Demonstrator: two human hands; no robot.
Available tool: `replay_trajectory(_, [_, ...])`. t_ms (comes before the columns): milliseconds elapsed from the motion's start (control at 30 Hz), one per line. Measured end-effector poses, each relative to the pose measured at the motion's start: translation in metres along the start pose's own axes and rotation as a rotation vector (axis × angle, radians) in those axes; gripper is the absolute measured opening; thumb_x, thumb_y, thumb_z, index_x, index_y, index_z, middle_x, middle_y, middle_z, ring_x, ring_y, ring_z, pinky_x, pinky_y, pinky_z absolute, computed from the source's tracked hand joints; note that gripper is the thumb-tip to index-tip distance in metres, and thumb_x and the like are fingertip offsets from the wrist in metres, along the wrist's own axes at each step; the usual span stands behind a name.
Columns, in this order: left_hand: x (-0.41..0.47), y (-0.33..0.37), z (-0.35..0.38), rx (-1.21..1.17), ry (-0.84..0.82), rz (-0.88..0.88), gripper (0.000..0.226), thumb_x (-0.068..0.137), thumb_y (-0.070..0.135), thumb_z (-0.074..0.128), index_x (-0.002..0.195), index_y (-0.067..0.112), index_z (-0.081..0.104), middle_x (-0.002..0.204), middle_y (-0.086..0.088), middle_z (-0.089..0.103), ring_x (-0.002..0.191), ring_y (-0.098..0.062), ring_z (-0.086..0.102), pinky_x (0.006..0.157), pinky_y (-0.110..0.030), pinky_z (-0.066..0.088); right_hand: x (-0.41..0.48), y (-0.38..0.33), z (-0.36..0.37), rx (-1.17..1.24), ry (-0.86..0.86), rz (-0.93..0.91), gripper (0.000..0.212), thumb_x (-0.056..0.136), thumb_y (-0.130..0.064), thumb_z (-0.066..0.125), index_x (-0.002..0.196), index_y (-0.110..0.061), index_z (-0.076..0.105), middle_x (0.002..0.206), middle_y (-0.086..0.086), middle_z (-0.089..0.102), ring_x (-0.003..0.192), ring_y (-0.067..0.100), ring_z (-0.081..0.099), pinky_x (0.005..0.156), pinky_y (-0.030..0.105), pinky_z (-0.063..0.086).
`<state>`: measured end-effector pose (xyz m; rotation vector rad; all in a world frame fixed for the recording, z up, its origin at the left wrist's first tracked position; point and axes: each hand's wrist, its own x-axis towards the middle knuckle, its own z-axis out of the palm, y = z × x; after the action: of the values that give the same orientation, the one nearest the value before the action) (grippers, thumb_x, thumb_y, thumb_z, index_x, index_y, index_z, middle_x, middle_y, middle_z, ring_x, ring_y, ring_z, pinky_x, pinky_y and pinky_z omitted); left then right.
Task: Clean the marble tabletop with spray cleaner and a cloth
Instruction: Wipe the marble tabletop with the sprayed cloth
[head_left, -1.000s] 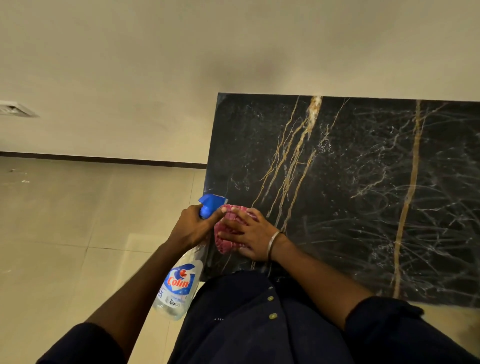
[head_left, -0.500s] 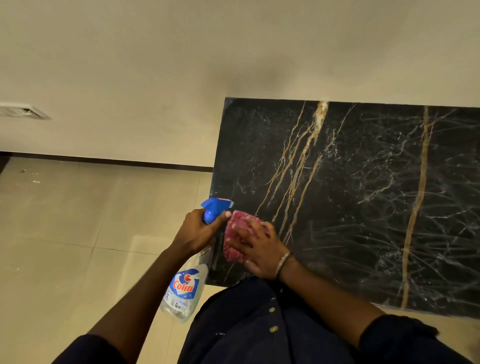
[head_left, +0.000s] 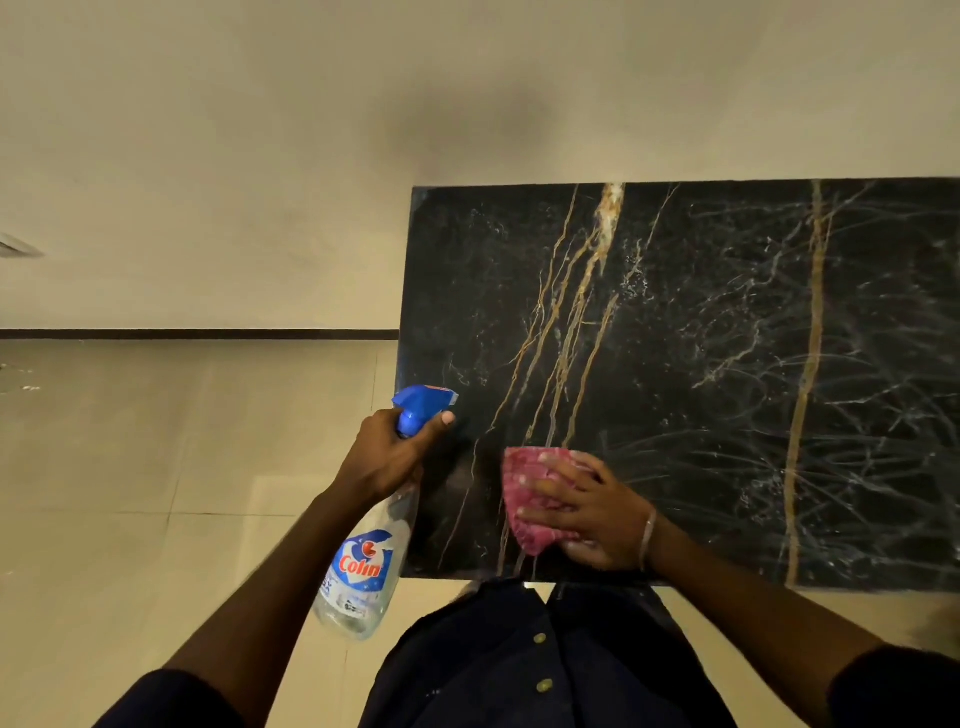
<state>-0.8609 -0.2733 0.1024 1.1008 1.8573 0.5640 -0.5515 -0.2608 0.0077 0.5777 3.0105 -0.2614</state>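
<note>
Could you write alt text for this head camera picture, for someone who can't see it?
Seen from above, a person's right hand presses a pink cloth onto the near left part of a black marble tabletop veined in gold and white. Their left hand holds a clear spray bottle with a blue trigger head beside the table's left edge, over a pale tiled floor.

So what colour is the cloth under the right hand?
Pink with pale spots, per the head view: the cloth under the right hand.

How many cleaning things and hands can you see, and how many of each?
Spray bottle: 1
Cloth: 1
Hands: 2, left hand, right hand
Tabletop: 1
Total: 5
</note>
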Motion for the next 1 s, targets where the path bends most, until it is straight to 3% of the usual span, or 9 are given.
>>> replay_trajectory(100, [0.004,0.008,0.002,-0.027,-0.007,0.014,0.025,0.091,0.043,0.059,0.085,0.019,0.058,0.066,0.001,0.059,0.061,-0.013,0.058,0.059,-0.02,0.044,-0.002,-0.015,0.001,0.088,0.005,0.325,0.068,0.085,-0.054,0.053,0.149,-0.043,0.033,0.16,-0.002,0.026,0.149,0.03,0.018,0.112,0.062,0.022])
replay_trajectory(167, [0.005,0.012,0.003,-0.026,-0.002,0.036,0.026,0.092,0.042,0.06,0.08,0.019,0.057,0.063,0.002,0.058,0.057,-0.011,0.056,0.056,-0.018,0.043,0.02,-0.04,0.0,0.13,0.011,0.392,0.068,0.086,-0.055,0.05,0.15,-0.04,0.031,0.161,0.001,0.025,0.149,0.034,0.018,0.108,0.065,0.025])
replay_trajectory(300, [0.005,0.019,0.007,-0.02,0.005,0.062,0.031,0.09,0.044,0.061,0.075,0.017,0.058,0.059,0.001,0.057,0.053,-0.01,0.055,0.053,-0.019,0.044,0.051,-0.072,0.005,0.103,0.002,0.094,0.061,0.093,-0.055,0.045,0.15,-0.039,0.031,0.163,0.002,0.019,0.151,0.034,0.009,0.114,0.063,0.017])
replay_trajectory(467, [0.01,0.028,0.011,-0.03,-0.023,0.054,0.032,0.09,0.046,0.06,0.082,0.015,0.06,0.065,-0.003,0.06,0.059,-0.016,0.059,0.057,-0.025,0.048,0.032,-0.03,0.013,0.009,-0.101,-0.258,0.061,0.091,-0.052,0.047,0.15,-0.043,0.031,0.162,-0.002,0.022,0.152,0.031,0.002,0.117,0.061,0.012])
replay_trajectory(533, [0.01,0.033,0.015,-0.025,-0.051,0.058,0.035,0.09,0.048,0.06,0.082,0.013,0.061,0.065,-0.006,0.062,0.06,-0.02,0.061,0.059,-0.03,0.049,0.022,0.002,0.009,-0.004,-0.083,-0.178,0.063,0.091,-0.052,0.047,0.15,-0.044,0.027,0.163,-0.003,0.019,0.152,0.029,0.002,0.117,0.06,0.013])
replay_trajectory(600, [0.009,0.039,0.021,-0.018,-0.076,0.041,0.037,0.089,0.049,0.059,0.081,0.014,0.061,0.067,-0.008,0.062,0.061,-0.021,0.061,0.06,-0.031,0.05,0.016,0.037,-0.001,0.034,-0.043,0.04,0.061,0.093,-0.052,0.044,0.151,-0.045,0.026,0.163,-0.003,0.018,0.152,0.028,0.006,0.117,0.059,0.012])
replay_trajectory(800, [0.011,0.056,0.037,-0.008,-0.108,0.027,0.031,0.091,0.046,0.058,0.082,0.017,0.058,0.069,-0.004,0.059,0.064,-0.016,0.058,0.06,-0.024,0.047,0.027,0.094,-0.028,0.096,-0.044,0.452,0.057,0.095,-0.051,0.036,0.15,-0.044,0.025,0.161,-0.001,0.024,0.15,0.029,0.014,0.116,0.057,0.013])
replay_trajectory(867, [0.011,0.06,0.04,-0.013,-0.109,0.023,0.031,0.091,0.046,0.058,0.082,0.016,0.058,0.069,-0.004,0.06,0.064,-0.016,0.059,0.06,-0.024,0.047,0.023,0.086,-0.026,0.097,-0.058,0.426,0.056,0.096,-0.051,0.033,0.151,-0.043,0.024,0.162,0.0,0.02,0.15,0.032,0.012,0.115,0.06,0.011])
replay_trajectory(1000, [0.014,0.071,0.051,-0.01,-0.06,0.029,0.031,0.091,0.044,0.059,0.076,0.017,0.058,0.063,0.0,0.059,0.056,-0.012,0.056,0.055,-0.02,0.043,-0.021,0.039,-0.007,0.057,-0.05,0.116,0.058,0.097,-0.052,0.037,0.152,-0.044,0.022,0.164,0.001,0.015,0.151,0.033,0.005,0.116,0.061,0.004])
